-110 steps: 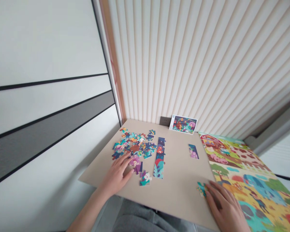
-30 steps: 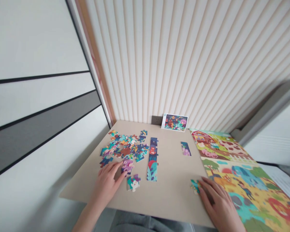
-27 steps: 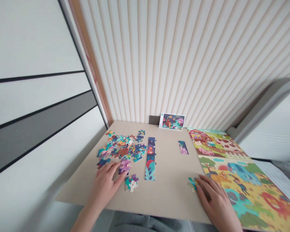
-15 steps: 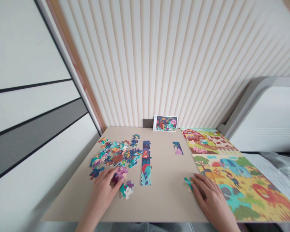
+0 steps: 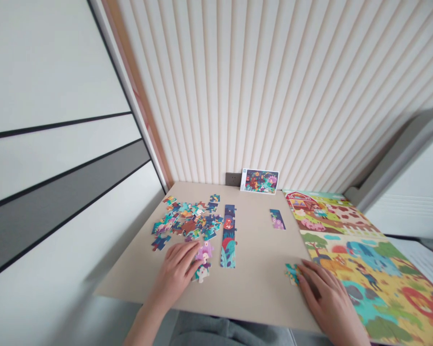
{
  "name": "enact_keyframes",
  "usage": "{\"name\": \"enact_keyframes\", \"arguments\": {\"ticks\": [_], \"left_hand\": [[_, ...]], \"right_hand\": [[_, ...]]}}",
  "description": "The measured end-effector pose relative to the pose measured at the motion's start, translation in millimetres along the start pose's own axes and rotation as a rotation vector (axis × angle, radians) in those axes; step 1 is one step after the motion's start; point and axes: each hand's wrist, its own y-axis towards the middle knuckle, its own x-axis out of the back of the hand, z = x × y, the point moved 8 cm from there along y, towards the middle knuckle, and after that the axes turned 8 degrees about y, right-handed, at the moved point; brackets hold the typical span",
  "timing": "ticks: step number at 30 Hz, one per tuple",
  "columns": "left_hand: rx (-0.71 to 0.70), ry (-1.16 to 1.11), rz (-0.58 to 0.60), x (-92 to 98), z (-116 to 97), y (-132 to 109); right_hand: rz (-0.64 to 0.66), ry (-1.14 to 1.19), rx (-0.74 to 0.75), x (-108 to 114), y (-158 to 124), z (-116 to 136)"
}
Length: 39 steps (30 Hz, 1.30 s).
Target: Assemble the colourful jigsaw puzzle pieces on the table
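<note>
My left hand (image 5: pixel 176 269) is closed on a purple jigsaw piece (image 5: pixel 206 250) low over the table, thumb and fingertips at its left edge. Right below that piece, a teal and white piece with a white animal (image 5: pixel 202 274) lies close against it; whether the two interlock I cannot tell. Over on the right, my right hand (image 5: pixel 321 293) rests on the table, its thumb and fingertips on the edge of a small teal and yellow jigsaw piece (image 5: pixel 291 273). Between the hands stands a joined vertical strip of pieces (image 5: pixel 228 238) in dark blue, red and teal.
A loose pile of jigsaw pieces (image 5: pixel 189 221) covers the table's back left. Farther right lies a dark blue and purple section (image 5: pixel 277 219). A picture card (image 5: pixel 260 181) leans on the ribbed wall. Finished farm (image 5: pixel 332 211) and safari puzzles (image 5: pixel 368 283) cover the right side.
My left hand has brought the purple piece closer to the white animal piece. My right hand stays at its teal and yellow piece. The whole view has shifted and tilted slightly.
</note>
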Motion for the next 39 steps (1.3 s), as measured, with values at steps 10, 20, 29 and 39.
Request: {"name": "enact_keyframes", "arguments": {"ticks": [10, 20, 29, 39], "left_hand": [[-0.264, -0.154, 0.143, 6.7, -59, 82], [-0.332, -0.298, 0.340, -135.7, -133, 182], [-0.302, -0.277, 0.361, -165.2, -141, 190], [-0.317, -0.236, 0.412, -179.4, -134, 190]], "right_hand": [[0.007, -0.012, -0.041, 3, 1, 4], [0.021, 0.004, -0.090, 8, 3, 11], [0.024, 0.006, -0.094, 10, 4, 14], [0.022, 0.000, -0.095, 10, 5, 14]]}}
